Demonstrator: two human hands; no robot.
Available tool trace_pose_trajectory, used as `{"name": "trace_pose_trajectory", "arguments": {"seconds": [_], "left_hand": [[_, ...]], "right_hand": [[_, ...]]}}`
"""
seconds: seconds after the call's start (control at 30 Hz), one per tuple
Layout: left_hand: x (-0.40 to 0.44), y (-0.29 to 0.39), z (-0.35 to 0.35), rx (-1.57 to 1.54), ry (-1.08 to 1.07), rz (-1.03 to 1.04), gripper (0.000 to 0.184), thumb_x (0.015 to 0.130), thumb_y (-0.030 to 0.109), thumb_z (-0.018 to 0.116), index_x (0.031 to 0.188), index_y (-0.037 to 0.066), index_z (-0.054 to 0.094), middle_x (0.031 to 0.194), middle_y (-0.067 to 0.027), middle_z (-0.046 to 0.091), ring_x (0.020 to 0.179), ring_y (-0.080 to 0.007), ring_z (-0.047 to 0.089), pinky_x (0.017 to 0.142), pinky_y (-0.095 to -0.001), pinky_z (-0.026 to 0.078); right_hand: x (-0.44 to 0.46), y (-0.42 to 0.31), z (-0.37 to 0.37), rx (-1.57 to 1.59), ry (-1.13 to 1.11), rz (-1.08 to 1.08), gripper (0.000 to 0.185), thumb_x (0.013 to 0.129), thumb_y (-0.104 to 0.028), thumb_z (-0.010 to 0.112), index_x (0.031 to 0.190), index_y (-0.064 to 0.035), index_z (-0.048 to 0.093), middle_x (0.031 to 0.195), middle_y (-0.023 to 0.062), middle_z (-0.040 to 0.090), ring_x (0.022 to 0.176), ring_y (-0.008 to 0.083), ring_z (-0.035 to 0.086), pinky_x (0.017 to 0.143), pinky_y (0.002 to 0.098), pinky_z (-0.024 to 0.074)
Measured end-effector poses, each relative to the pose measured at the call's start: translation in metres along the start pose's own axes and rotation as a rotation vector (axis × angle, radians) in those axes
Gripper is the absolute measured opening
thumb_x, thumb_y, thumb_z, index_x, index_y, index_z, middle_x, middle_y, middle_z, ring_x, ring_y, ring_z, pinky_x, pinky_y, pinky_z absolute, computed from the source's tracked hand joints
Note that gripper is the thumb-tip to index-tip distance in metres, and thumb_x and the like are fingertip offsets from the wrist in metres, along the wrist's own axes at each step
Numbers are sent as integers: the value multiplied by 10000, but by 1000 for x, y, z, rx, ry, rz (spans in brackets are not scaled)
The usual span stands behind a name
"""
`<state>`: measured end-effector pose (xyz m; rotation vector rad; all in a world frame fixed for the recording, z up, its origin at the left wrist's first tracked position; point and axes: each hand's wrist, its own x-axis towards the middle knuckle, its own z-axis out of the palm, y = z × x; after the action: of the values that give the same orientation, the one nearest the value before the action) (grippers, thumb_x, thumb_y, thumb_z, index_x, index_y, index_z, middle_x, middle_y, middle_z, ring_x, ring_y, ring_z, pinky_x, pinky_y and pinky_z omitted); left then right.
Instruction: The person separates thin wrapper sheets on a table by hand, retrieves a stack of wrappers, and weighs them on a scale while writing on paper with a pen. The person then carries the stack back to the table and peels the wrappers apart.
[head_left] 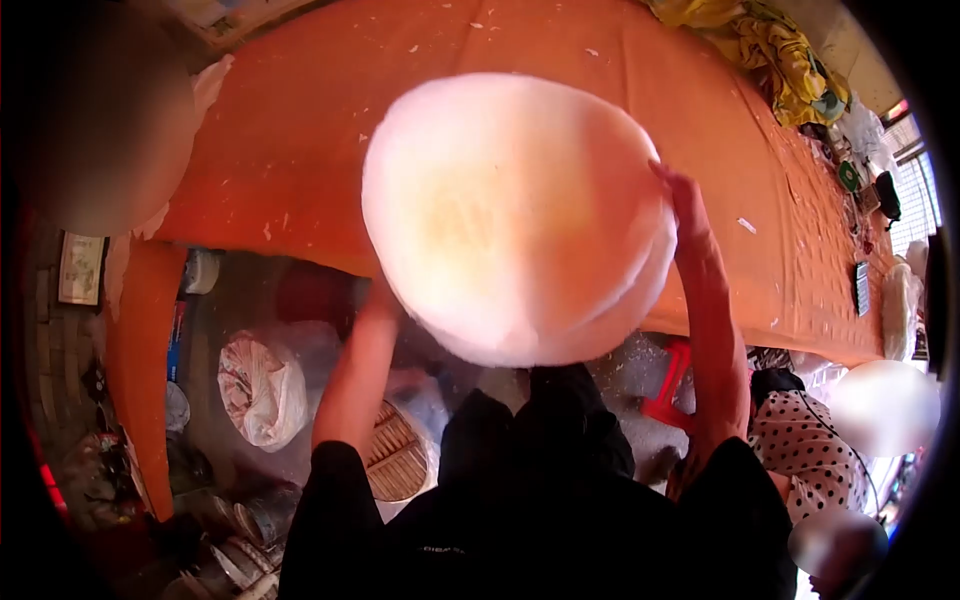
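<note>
A large, thick, white rounded piece of soft padding (500, 220), fuzzy at its edges, is held up in front of me above the table's near edge. It looks folded or layered along its lower right side. My right hand (682, 195) grips its right edge, with the fingertips showing at the rim. On the other side, my left forearm (358, 370) reaches up to the lower left edge of the padding, which hides my left hand and its fingers. Behind and below the padding spreads a table with an orange cover (300, 150), dotted with small white scraps.
Yellow cloth (785, 65) lies at the far right corner, with small items along the right edge. Below the table are a white bag (262, 390), a woven round basket (398, 455) and a red stool (672, 385). A person in a dotted top (815, 450) is at the right.
</note>
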<state>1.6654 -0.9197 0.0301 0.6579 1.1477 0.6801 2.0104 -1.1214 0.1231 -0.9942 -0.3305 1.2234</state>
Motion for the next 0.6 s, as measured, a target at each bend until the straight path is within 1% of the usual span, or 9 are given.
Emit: {"name": "trace_pose_trajectory", "arguments": {"seconds": [0.03,0.27,0.33,0.37,0.4,0.43,0.47,0.53,0.6], "left_hand": [[20,10,5,13,9,-4,572,943,458,399,1282,0,443,1204,-176,502,1111,-286,487,950,-404,428],[126,66,18,171,41,-34,569,942,457,403,1278,0,446,1195,-179,501,1103,-291,487,940,-409,436],[137,85,8,249,78,20,568,941,456,405,1277,0,446,1193,-180,501,1101,-292,487,937,-410,439],[137,96,-1,296,102,81,568,941,456,405,1276,0,447,1191,-181,501,1100,-293,487,936,-411,440],[129,104,-12,352,124,136,565,928,485,431,1238,15,479,1094,-149,524,1027,-253,514,904,-392,458],[121,105,-27,370,63,207,489,922,443,483,1190,35,512,976,-103,558,899,-207,564,817,-352,502],[110,104,-34,419,-4,208,457,914,414,517,1174,38,519,929,-85,572,835,-189,577,771,-332,515],[85,102,-22,404,-113,166,352,914,307,558,1149,47,530,845,-60,603,721,-172,602,687,-294,538],[65,99,-8,341,-257,112,305,924,265,540,1133,43,535,903,-81,614,794,-180,612,723,-308,538]], "right_hand": [[20,-5,2,33,-71,36,401,869,-303,524,1107,17,563,978,115,644,827,208,619,740,329,504],[109,-22,-6,-7,81,8,408,863,-320,545,1081,24,575,938,105,636,853,201,606,788,325,485],[105,-22,-24,-648,610,112,478,859,-373,552,1180,-20,546,970,87,628,946,166,578,851,337,457],[90,-18,-27,-779,619,-47,484,833,-371,602,1170,-26,553,929,87,628,875,154,597,796,321,480],[72,-11,-21,-770,643,-32,484,833,-371,602,1170,-26,553,929,87,628,875,154,597,796,321,480],[54,-4,-11,-615,677,-33,478,826,-348,617,1167,-19,552,919,91,628,829,156,606,755,306,491],[40,0,-1,-463,711,-54,473,819,-326,632,1163,-11,551,908,94,628,783,157,614,714,291,502],[23,24,26,-502,682,-57,471,811,-287,666,1131,37,547,893,120,626,697,160,611,627,267,501],[28,47,47,-528,675,5,511,797,-235,688,1174,57,504,888,134,628,685,175,618,611,269,507]]}}
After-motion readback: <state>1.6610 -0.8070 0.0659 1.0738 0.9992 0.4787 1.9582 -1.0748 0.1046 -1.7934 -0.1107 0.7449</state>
